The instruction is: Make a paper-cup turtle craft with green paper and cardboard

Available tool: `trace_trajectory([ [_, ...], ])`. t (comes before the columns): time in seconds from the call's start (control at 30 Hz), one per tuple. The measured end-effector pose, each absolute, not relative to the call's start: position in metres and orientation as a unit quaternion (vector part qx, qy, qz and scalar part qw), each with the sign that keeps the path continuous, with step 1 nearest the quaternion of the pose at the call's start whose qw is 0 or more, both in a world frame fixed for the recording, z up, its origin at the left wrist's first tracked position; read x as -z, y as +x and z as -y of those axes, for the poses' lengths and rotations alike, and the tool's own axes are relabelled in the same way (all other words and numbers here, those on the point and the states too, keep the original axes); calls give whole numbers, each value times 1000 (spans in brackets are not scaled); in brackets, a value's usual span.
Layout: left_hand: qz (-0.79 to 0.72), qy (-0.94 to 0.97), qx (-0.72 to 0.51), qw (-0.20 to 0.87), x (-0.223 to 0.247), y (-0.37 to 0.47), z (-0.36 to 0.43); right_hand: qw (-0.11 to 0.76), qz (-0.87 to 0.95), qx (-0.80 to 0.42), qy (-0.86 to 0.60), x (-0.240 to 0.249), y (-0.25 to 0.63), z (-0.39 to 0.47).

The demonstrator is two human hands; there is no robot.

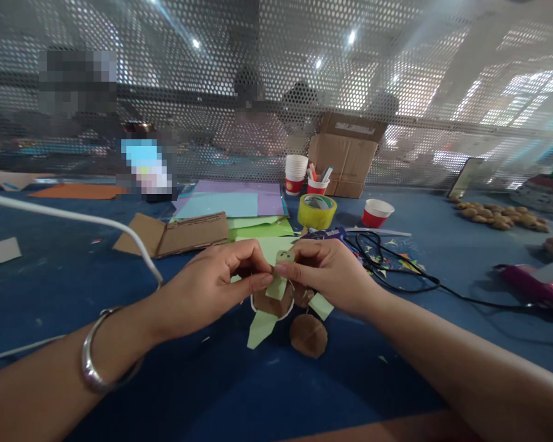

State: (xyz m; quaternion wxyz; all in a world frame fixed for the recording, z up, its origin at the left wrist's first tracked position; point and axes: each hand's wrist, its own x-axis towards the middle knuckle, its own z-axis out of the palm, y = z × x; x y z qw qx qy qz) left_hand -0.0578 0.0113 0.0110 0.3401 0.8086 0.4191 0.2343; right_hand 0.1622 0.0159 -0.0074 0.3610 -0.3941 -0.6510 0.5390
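Observation:
A pale green paper strip (277, 286) is pinched between the fingertips of my left hand (225, 270) and my right hand (329, 270). Dark curved marks show on its rounded upper end. Right under my fingers lies a brown round piece with a white rim (273, 306), partly hidden by the strip. A pointed green paper piece (260, 328) sticks out from its near side. Close to my right hand are a small green paper piece (321, 306) and a round brown cardboard disc (308, 336). Both hands are closed, thumbs against fingers.
Behind my hands are folded cardboard (193, 234), coloured paper sheets (221, 199), yellow tape (317, 212) and a cup of markers (317, 182). A red-white cup (377, 213), a black cable (435, 282) and a purple device (534, 288) lie rightward. A white cable (96, 220) arches at left.

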Motion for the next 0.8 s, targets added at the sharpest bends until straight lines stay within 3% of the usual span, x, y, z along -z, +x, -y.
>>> trace_trajectory([
  [0.3,-404,782,-245,405,-9,-58,-12,369,665,-522,-387,7,161,-14],
  [0.67,-431,586,-262,634,-8,-50,-3,388,664,-491,-409,10,159,-15],
  [0.8,-400,574,-269,662,-6,-50,-2,383,663,-486,-421,12,159,-17],
])
